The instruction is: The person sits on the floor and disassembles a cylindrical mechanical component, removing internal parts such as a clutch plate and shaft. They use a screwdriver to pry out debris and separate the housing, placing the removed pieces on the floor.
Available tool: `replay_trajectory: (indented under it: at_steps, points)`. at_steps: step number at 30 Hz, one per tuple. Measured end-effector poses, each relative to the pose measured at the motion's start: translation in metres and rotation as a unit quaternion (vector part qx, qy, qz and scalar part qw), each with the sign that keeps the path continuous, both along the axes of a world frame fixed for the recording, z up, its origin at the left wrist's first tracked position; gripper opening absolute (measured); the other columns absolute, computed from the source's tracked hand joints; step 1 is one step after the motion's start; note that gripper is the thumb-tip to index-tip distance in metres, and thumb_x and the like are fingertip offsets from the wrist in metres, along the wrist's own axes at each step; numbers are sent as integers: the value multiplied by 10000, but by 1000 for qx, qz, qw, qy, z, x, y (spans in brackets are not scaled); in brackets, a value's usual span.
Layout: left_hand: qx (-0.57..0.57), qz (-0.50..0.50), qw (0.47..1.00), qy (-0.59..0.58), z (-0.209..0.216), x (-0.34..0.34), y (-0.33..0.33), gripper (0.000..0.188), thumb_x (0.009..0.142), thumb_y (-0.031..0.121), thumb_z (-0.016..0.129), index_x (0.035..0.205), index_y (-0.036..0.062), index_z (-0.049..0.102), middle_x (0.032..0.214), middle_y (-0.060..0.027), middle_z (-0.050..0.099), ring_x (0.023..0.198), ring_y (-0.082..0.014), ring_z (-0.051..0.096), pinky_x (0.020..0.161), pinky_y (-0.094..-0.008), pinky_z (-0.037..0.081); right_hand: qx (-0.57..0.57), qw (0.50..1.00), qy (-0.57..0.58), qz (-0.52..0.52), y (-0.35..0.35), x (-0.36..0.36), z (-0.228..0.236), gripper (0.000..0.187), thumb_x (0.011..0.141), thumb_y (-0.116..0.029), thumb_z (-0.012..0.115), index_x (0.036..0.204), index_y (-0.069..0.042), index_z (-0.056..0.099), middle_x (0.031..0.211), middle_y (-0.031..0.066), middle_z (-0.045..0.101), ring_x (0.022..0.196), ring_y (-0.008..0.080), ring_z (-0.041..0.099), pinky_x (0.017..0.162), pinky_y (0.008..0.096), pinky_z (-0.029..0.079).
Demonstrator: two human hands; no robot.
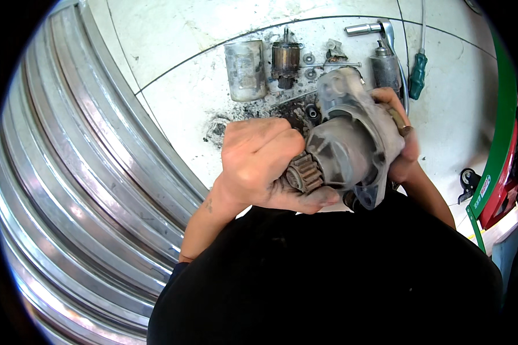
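A grey metal starter motor housing [348, 144] is held up in front of my body, tilted, with its flange toward the right. From its left end sticks out a rusty toothed pinion gear [305, 173]. My left hand [256, 158] is closed around this gear, knuckles up and thumb stretched along underneath. My right hand [404, 141] grips the flange side of the housing, its fingers curled over the edge; part of that hand is hidden behind the metal.
On the dirty tiled floor lie a metal cylinder [246, 72], an armature [285, 57], a solenoid [384, 70], a ratchet with socket [387, 34] and a green-handled screwdriver [418, 75]. Small parts and black grime lie among them. A ribbed metal shutter [69, 144] bounds the left; a caster wheel [469, 179] stands right.
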State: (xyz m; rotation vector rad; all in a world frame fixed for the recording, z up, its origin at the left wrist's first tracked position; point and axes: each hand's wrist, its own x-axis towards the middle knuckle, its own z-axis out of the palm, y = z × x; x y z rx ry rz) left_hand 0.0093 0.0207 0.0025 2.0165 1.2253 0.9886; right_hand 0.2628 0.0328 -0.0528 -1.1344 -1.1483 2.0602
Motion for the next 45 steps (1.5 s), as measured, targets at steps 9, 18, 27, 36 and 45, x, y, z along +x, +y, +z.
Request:
replay_trajectory:
  at_steps: [9, 18, 27, 36, 45]
  points:
    - [-406, 246, 846, -243, 0, -1, -23, 640, 926, 576, 478, 930, -54, 590, 794, -111, 601, 712, -169, 576, 669, -316, 450, 472, 879, -29, 52, 32, 5, -7, 797, 763, -550, 744, 1289, -7, 494, 1236, 229, 540, 1154, 365, 550, 952, 438, 465]
    - [-587, 324, 639, -377, -4, 27, -9, 486, 939, 383, 345, 1010, -8, 624, 817, -44, 636, 644, -75, 501, 522, -252, 348, 500, 862, -5, 90, 49, 4, 37, 722, 623, -365, 910, 1144, -1, 570, 1233, 241, 558, 1093, 338, 597, 905, 410, 497]
    - [-633, 36, 672, -383, -22, 30, -29, 504, 869, 236, 393, 1185, -104, 590, 889, -75, 650, 743, -103, 549, 629, -236, 423, 280, 958, -2, -60, 44, 11, 32, 1010, 651, -639, 818, 1269, 97, 506, 1195, 243, 538, 1085, 310, 561, 923, 396, 467]
    - [-662, -141, 564, -474, -18, 51, -23, 827, 623, 119, 887, 1339, -26, 499, 1213, -98, 635, 1139, -190, 599, 997, -361, 477, 287, 943, 168, 32, 66, -7, 25, 805, 700, -584, 798, 1157, 52, 613, 1042, 165, 663, 964, 247, 560, 805, 342, 489]
    - [-594, -139, 705, -361, -12, 47, -32, 649, 578, 62, 848, 1167, -8, 584, 1067, -66, 671, 975, -152, 631, 878, -322, 510, 22, 986, 164, -26, 52, -25, 30, 856, 662, -635, 843, 1147, 25, 591, 1051, 154, 594, 975, 209, 640, 855, 326, 568]
